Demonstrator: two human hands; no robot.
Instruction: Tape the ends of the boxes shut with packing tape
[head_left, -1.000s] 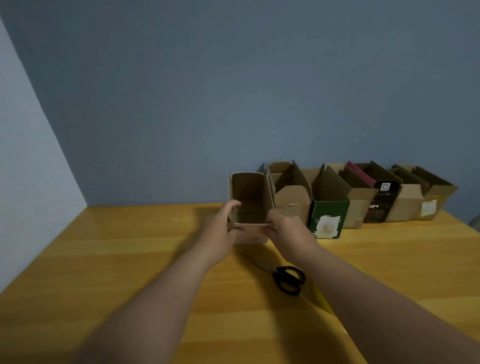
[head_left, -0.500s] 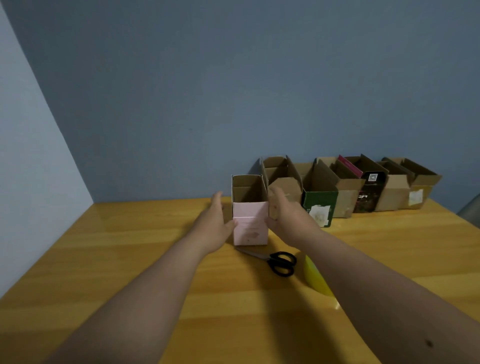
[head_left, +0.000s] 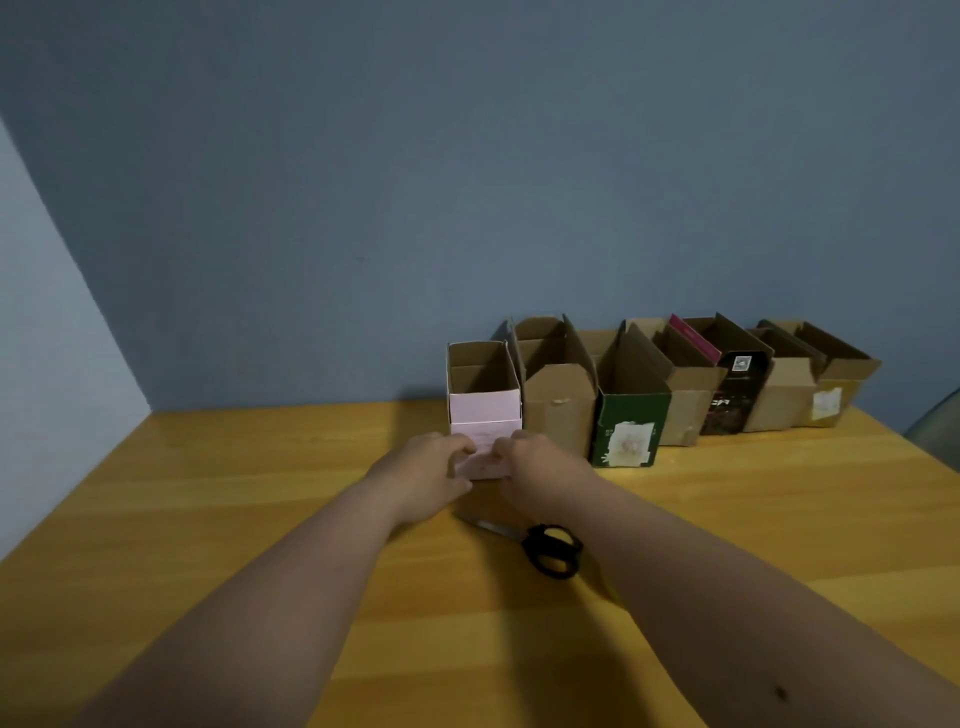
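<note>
pink box (head_left: 484, 410), left hand (head_left: 427, 474), right hand (head_left: 540, 470) gripping

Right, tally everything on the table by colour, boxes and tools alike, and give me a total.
Pink box: 1
Green box: 1
Black box: 1
Plain brown boxes: 4
Black-handled scissors: 1
Total: 8. The flaps overlap at the back of the row, so the brown count is my best reading.
</note>
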